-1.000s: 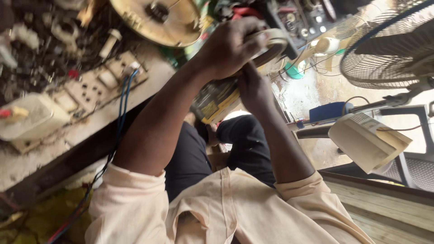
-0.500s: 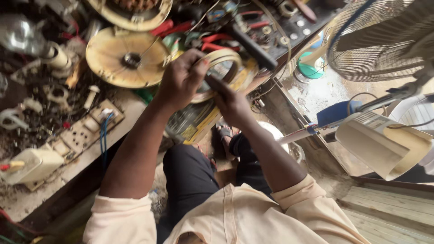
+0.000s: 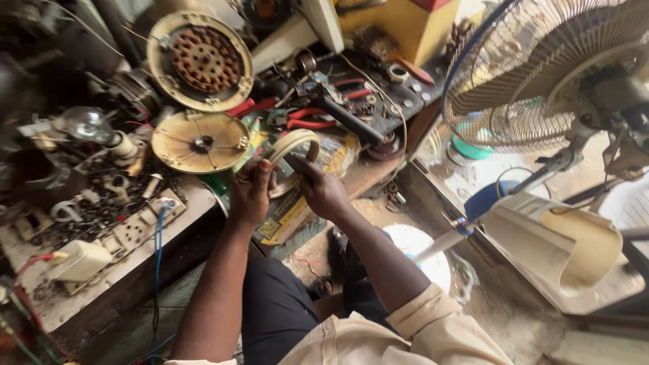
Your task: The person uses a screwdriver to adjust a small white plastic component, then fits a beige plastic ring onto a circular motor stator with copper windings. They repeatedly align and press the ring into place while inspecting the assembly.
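Observation:
My left hand (image 3: 251, 192) grips the near side of a cream-coloured ring-shaped part (image 3: 292, 145), held on edge above the bench. My right hand (image 3: 322, 189) is closed on a dark slim tool whose tip reaches into the ring's opening; the tool is mostly hidden by my fingers. Both hands meet just in front of a yellow-and-black packet (image 3: 287, 216) lying at the bench edge. Left of my left hand lies a round yellowish metal fan-motor cover (image 3: 200, 142).
A second round cover with a copper-coloured core (image 3: 200, 61) leans at the back. Red-handled pliers (image 3: 307, 118), loose wires and small parts crowd the bench. A white power strip (image 3: 132, 230) lies at the left edge. A standing fan (image 3: 554, 74) fills the right.
The view has swung so the bench and hands sit lower and more central. My hands stay together on the cream ring, now held nearer the bench edge.

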